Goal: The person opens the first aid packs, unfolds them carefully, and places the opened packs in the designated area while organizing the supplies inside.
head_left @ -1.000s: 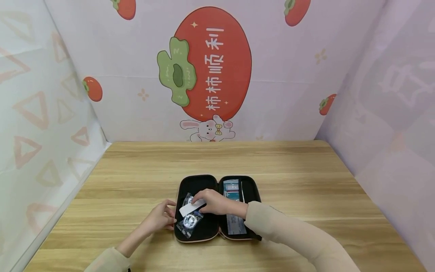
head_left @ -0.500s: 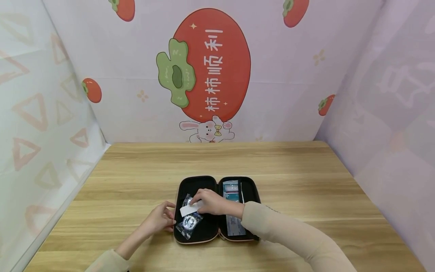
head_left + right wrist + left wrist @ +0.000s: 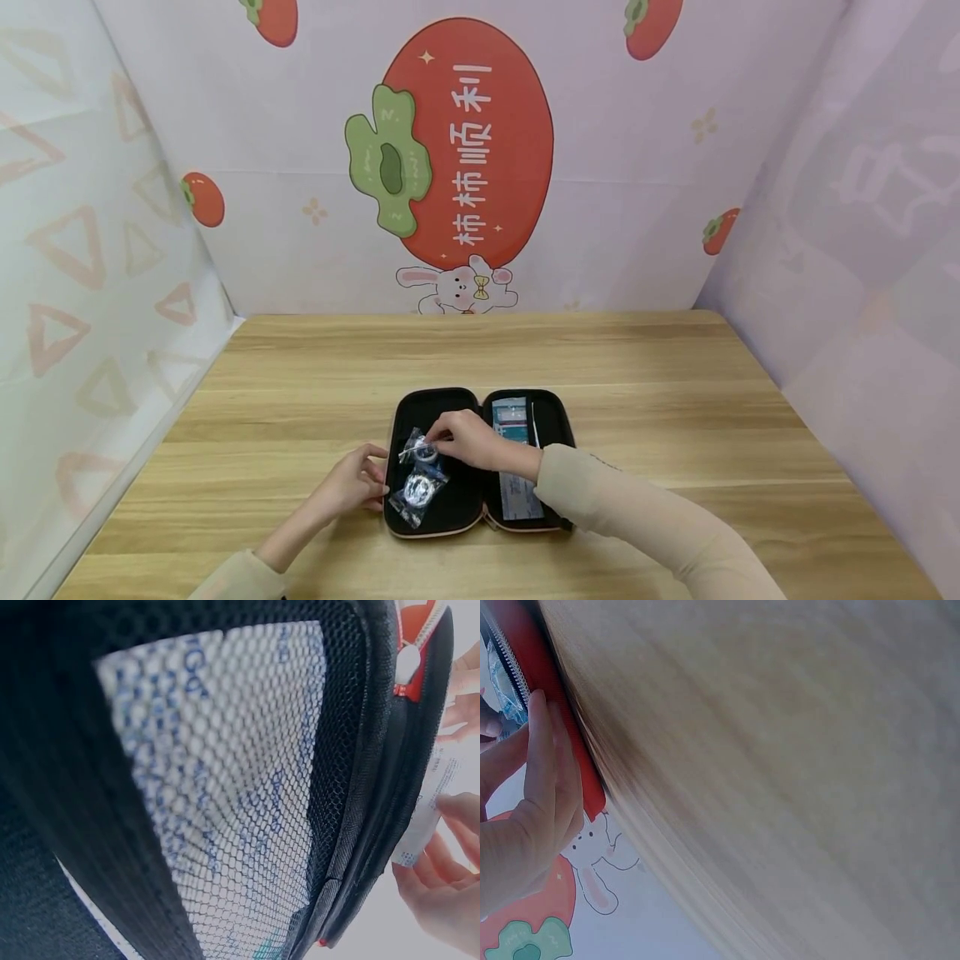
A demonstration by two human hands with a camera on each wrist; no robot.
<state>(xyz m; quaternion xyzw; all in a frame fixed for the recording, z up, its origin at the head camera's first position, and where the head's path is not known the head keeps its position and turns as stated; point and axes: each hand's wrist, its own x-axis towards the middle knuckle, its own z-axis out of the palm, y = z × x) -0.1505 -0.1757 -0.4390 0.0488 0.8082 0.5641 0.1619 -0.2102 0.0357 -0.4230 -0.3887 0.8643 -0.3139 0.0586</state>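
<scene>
The right hand (image 3: 467, 440) is reaching into the left half of an open black-lined case (image 3: 461, 507), and its fingers are pinching a flat white packet (image 3: 424, 821) between thumb and fingertips. From the head, the packet is showing almost edge-on as a thin pale strip: its long axis is running roughly sideways, its free end pointing left and dipping slightly toward the person. In the right wrist view its printed broad face is showing, the long axis slanting from upper right to lower left. The packet is hanging over the farther clear bag (image 3: 424, 452); whether the two are touching, I cannot tell. A nearer clear bag (image 3: 417, 490) with a round item is lying just beside it.

The left hand (image 3: 352, 482) is resting against the case's left edge, its fingers lying fairly straight along the red outer wall, not curling round anything. In the case's right half, a mesh pocket (image 3: 343, 750) is covering printed packaging, and a slim white stick (image 3: 535, 421) is lying beside that. The case is lying spread flat on the wooden tabletop (image 3: 637, 392).
</scene>
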